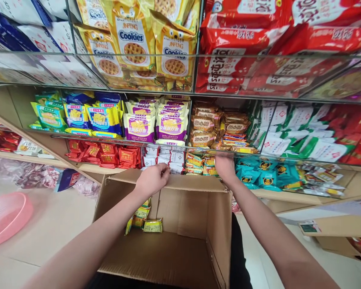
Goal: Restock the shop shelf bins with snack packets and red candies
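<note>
Grip: my left hand [153,179] is curled tight at the far rim of the cardboard box [195,224]. My right hand [225,166], past that rim, is among the yellow snack packets [198,161]; its fingers are hidden, so its grip is unreadable. Loose packets [152,225] lie inside the box.

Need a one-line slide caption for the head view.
Left hand and right hand at shelf packets above an open cardboard box holding a few yellow packets.

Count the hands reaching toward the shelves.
2: the left hand over the far edge of the cardboard box, the right hand at the yellow-green packets. None seem hidden.
</note>
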